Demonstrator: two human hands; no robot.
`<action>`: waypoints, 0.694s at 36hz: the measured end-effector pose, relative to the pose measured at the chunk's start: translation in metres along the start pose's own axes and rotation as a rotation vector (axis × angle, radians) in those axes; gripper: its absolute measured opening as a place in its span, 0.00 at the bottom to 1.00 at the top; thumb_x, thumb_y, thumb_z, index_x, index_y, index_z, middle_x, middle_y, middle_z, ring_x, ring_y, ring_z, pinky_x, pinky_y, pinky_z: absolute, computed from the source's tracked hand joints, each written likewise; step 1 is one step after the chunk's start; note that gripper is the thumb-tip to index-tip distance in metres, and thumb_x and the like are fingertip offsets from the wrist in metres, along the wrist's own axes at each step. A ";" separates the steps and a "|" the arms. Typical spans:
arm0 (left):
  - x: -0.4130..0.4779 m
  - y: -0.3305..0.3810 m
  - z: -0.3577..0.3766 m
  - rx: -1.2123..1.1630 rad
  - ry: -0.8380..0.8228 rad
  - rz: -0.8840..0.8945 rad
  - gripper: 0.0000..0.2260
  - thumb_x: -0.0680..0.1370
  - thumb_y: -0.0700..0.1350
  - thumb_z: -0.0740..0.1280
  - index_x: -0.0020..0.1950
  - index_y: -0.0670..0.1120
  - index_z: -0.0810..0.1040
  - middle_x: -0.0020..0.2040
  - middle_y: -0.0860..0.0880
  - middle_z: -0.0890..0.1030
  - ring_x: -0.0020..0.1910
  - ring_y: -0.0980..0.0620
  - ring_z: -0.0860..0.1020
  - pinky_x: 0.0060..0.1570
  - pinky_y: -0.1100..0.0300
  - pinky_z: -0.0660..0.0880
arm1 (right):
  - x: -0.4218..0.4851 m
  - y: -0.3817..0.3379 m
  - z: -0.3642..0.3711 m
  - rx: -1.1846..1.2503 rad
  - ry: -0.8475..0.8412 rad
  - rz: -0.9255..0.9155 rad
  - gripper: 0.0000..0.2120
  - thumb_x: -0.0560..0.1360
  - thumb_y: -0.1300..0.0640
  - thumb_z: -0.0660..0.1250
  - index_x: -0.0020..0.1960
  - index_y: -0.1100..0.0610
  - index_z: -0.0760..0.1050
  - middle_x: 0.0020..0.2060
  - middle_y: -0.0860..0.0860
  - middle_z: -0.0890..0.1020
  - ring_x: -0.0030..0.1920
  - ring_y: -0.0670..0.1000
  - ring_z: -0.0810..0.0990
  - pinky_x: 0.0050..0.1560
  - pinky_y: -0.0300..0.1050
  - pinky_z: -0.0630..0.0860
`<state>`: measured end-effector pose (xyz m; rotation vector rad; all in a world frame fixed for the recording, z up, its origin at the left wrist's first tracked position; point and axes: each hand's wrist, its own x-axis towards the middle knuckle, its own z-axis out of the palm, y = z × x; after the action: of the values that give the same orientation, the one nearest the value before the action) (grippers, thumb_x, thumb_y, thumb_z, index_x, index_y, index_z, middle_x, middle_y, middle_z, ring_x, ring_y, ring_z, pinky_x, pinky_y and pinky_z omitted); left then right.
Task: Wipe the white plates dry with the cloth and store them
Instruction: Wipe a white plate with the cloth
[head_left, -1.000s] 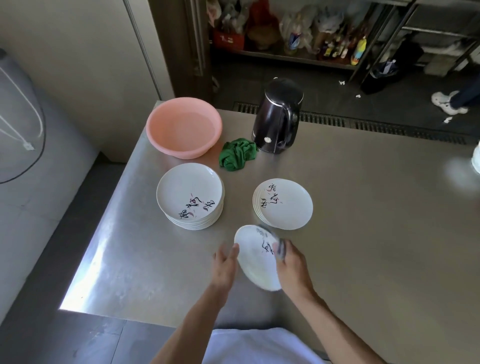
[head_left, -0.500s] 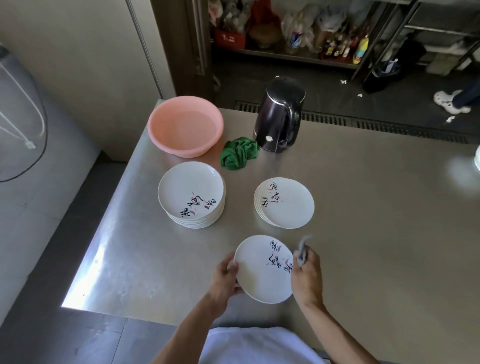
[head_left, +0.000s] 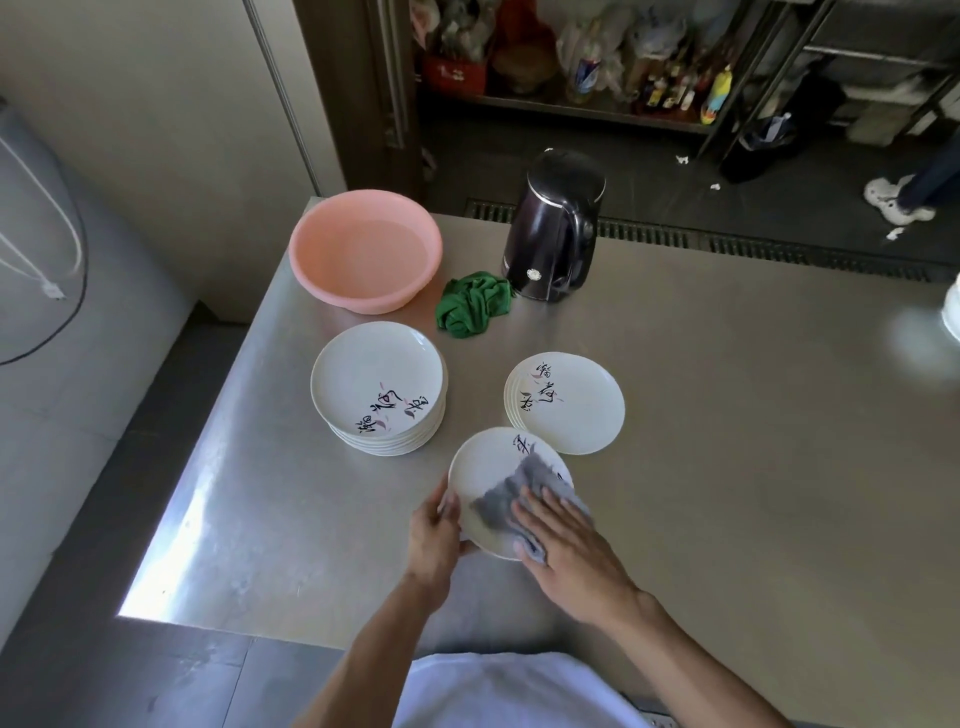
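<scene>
A white plate (head_left: 488, 467) with black writing is held just above the steel table, face up. My left hand (head_left: 436, 535) grips its left rim. My right hand (head_left: 566, 551) lies flat on a grey cloth (head_left: 511, 496) and presses it onto the plate's face. A tall stack of white plates (head_left: 379, 387) stands to the left, and a lower stack (head_left: 566, 402) stands right behind the held plate.
A pink basin (head_left: 363, 249) sits at the table's (head_left: 727, 467) far left corner, with a crumpled green cloth (head_left: 472, 306) and a dark kettle (head_left: 553, 226) beside it. The table's left edge drops to the floor. Shelves and a person's shoe (head_left: 893, 200) are beyond.
The plate turned from tilted to face up. My right hand moved from the plate's right rim onto its face and spread the grey cloth over it.
</scene>
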<state>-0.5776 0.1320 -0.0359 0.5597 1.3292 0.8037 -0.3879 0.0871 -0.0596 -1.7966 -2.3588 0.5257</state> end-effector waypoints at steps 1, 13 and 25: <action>-0.002 0.000 0.002 0.020 -0.026 0.012 0.15 0.88 0.42 0.56 0.69 0.55 0.77 0.55 0.48 0.87 0.52 0.48 0.86 0.41 0.53 0.83 | 0.005 0.003 0.001 -0.027 -0.016 0.066 0.27 0.83 0.42 0.55 0.77 0.55 0.65 0.78 0.51 0.62 0.78 0.54 0.60 0.78 0.41 0.38; 0.034 0.006 0.033 0.056 -0.018 0.033 0.18 0.86 0.37 0.53 0.68 0.49 0.78 0.56 0.41 0.86 0.55 0.42 0.85 0.51 0.42 0.83 | 0.028 -0.002 -0.022 0.173 -0.088 0.010 0.26 0.84 0.42 0.51 0.79 0.49 0.62 0.78 0.41 0.57 0.80 0.42 0.46 0.78 0.40 0.39; 0.087 0.026 0.091 -0.052 0.185 -0.013 0.20 0.86 0.35 0.53 0.75 0.50 0.71 0.60 0.44 0.78 0.55 0.42 0.78 0.30 0.58 0.82 | 0.001 0.023 -0.038 0.338 0.102 0.429 0.17 0.83 0.44 0.56 0.68 0.44 0.75 0.64 0.35 0.76 0.64 0.38 0.74 0.61 0.32 0.69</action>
<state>-0.4892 0.2238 -0.0538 0.4432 1.4749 0.8939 -0.3557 0.1008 -0.0319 -2.0977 -1.6904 0.8037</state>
